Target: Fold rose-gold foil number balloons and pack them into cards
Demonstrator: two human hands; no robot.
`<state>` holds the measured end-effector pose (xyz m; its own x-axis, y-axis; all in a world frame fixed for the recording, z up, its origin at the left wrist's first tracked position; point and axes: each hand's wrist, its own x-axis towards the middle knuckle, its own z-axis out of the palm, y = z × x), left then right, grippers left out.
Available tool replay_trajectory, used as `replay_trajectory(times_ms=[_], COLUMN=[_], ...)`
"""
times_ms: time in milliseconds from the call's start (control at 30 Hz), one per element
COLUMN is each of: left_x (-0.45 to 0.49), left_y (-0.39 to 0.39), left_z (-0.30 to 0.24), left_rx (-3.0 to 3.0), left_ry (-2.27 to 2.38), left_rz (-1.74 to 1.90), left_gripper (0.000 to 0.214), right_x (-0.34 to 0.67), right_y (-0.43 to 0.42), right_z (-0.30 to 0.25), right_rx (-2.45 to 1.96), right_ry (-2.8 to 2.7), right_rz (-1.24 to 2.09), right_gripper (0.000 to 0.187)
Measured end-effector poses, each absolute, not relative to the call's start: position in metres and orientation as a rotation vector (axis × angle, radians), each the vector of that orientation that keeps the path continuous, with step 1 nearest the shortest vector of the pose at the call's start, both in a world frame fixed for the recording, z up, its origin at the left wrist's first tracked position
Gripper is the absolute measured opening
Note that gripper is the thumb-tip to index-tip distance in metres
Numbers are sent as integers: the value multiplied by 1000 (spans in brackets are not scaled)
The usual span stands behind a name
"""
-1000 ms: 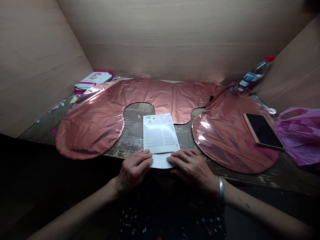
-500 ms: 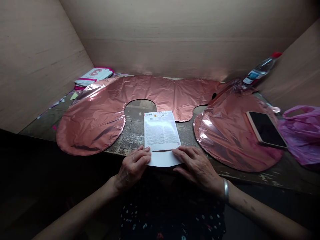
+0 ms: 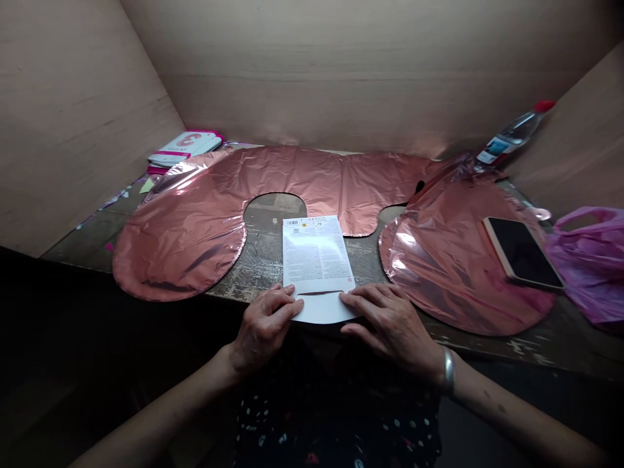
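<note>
A white printed paper envelope [image 3: 318, 253] lies flat at the table's near edge, with small text, a barcode and an unprinted flap at its near end. A thin dark gap shows along the fold of that flap. My left hand [image 3: 266, 322] grips the flap's left corner, thumb on top and fingers curled. At the right corner, my right hand [image 3: 392, 325] holds the flap with fingertips on top and the thumb lower, near the edge. Behind the envelope spreads a large flat rose-gold foil balloon [image 3: 195, 227], curving to both sides.
On the foil at the right rests a phone [image 3: 524, 250], beside a pink plastic bag [image 3: 592, 260]. A red-capped bottle [image 3: 511, 140] leans in the back right corner. Several printed packets [image 3: 188, 146] are stacked at the back left. Wooden panels [image 3: 316, 71] enclose the table [image 3: 263, 260].
My left thumb has slid slightly inward over the flap. Otherwise the hands and envelope look nearly the same; the whole view has shifted a little.
</note>
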<state>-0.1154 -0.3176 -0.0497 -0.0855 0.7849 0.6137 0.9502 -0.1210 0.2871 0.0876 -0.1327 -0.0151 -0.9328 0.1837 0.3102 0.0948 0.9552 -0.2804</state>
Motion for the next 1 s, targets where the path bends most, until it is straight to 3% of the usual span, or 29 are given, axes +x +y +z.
replay_trajectory(times_ms=[200, 467, 733, 867, 1000], left_x=[-92, -82, -90, -97, -107], left_y=[-306, -296, -296, -295, -282], left_z=[-48, -41, -35, -20, -11], left_rx=[-1936, -2048, -2130, -2193, -1996], left_ry=[-1985, -2088, -2079, -2155, -2243], left_rz=[-895, -700, -768, -1027, -1037], left_gripper=[21, 44, 44, 64, 42], right_x=[65, 47, 34, 42, 51], right_y=[-124, -117, -111, -106, -109], right_z=[-12, -16, -17, -20, -22], right_rx=[-331, -352, -457, -445, -458], right_ry=[-2755, -2826, -2642, -2558, -2572], right_rz=[363, 163, 732, 684, 633], right_gripper=[22, 19, 18, 14, 20])
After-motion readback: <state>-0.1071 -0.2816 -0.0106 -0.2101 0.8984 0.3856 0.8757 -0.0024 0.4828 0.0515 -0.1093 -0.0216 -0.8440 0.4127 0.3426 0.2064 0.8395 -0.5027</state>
